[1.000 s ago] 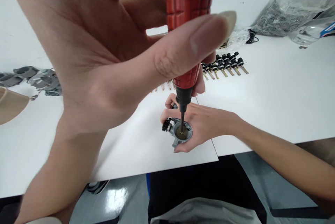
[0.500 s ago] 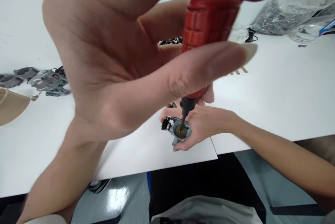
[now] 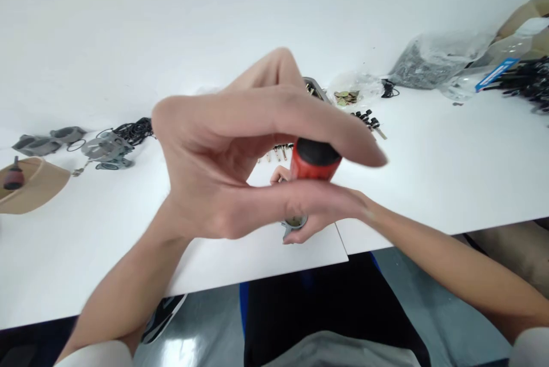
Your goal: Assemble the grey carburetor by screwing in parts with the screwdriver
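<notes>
the left hand [image 3: 231, 184] fills the middle of the frame, thumb and fingers pinching the red handle of a screwdriver [image 3: 314, 161] that stands nearly upright, seen end-on from its black cap. just below it, at the near edge of the white table [image 3: 450, 155], the right hand [image 3: 326, 212] is wrapped around a small grey metal part [image 3: 294, 223], fingers pressed around its sides; only the part's round rim and brassy centre show under the left thumb. the screwdriver's tip is hidden, so whether it touches the part cannot be told.

behind the hands, centre of the frame, lies a row of black-capped pins [image 3: 369, 121] and a clear bag of small pieces [image 3: 349, 95]. at the upper right sits a bag of dark hardware [image 3: 433, 61]. at the left of the frame lie grey castings [image 3: 105, 150], black rings [image 3: 135, 130] and a tan tray [image 3: 32, 187].
</notes>
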The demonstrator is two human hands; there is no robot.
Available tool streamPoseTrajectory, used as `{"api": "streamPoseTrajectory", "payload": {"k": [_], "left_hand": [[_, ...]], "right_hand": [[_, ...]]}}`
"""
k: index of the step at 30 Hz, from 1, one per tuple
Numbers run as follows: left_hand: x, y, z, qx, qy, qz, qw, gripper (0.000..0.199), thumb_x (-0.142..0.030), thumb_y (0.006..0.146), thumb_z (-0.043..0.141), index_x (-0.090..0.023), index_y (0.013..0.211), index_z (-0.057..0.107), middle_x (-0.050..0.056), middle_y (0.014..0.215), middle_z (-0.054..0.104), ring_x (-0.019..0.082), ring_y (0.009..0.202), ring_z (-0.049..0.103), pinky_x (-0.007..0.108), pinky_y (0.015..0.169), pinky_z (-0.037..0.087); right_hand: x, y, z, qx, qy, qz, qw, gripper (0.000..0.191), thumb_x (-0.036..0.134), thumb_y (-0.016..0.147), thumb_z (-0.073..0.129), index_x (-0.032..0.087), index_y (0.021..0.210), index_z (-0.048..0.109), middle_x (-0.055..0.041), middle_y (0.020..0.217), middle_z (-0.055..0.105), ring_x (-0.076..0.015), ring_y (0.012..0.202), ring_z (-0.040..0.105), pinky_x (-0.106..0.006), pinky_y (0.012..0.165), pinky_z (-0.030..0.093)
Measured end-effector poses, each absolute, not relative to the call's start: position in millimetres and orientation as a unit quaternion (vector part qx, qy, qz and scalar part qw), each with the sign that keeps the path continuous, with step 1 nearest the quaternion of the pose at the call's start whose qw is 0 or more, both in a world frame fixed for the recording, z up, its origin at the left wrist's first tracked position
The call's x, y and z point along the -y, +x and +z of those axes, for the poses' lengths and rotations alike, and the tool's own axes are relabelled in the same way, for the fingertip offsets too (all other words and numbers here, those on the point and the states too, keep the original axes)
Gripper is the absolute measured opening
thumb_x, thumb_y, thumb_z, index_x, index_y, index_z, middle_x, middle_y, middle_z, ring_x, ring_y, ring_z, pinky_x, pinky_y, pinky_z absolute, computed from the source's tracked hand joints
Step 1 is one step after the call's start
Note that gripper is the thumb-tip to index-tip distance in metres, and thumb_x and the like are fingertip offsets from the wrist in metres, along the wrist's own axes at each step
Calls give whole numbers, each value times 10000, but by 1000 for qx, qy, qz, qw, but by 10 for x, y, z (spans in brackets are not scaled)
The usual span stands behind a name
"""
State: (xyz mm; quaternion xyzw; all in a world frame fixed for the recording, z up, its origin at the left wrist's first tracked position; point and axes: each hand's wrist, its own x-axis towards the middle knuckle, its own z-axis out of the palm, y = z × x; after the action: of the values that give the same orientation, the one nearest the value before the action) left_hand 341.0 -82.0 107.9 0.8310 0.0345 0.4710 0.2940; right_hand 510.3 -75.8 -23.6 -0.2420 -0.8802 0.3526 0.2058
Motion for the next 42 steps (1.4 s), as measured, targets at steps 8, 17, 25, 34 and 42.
{"api": "streamPoseTrajectory", "payload": {"k": [8,17,25,34,42], "left_hand": [[645,3231,1065,17,845,395,359,349,-47,875,601,-103,1197,724,113,1042,736,229,942,724,372,688,664],[620,3202,1069,-15,845,376,379,392,-70,897,577,-176,1255,696,65,1064,732,204,938,739,340,740,661],[608,3209,1021,-34,832,427,354,420,-132,794,746,-238,1201,745,57,920,749,182,828,713,288,657,636],[641,3178,1108,3,838,415,353,377,-108,670,856,-187,1034,794,74,832,728,166,799,671,287,602,586],[634,3079,1094,-81,796,326,503,437,-134,874,650,-198,1305,624,100,1021,739,216,945,738,354,774,669]], "right_hand": [[787,5071,-200,875,-229,367,218,536,371,690,854,188,1137,622,-81,1132,562,-255,1141,529,-417,1036,475],[770,5071,-231,873,-234,372,213,490,360,699,836,201,1122,646,-84,1199,506,-249,1184,499,-431,1045,476],[747,5104,-165,876,-220,379,200,470,404,774,801,215,1193,701,-105,1337,505,-246,1255,523,-406,1097,467],[719,5308,38,881,-291,357,111,976,624,658,862,310,1505,492,-108,1621,294,-392,1512,249,-587,1191,348],[819,5746,1433,863,-389,93,309,167,374,962,639,259,1037,736,7,994,723,-160,937,670,-337,854,533]]}}
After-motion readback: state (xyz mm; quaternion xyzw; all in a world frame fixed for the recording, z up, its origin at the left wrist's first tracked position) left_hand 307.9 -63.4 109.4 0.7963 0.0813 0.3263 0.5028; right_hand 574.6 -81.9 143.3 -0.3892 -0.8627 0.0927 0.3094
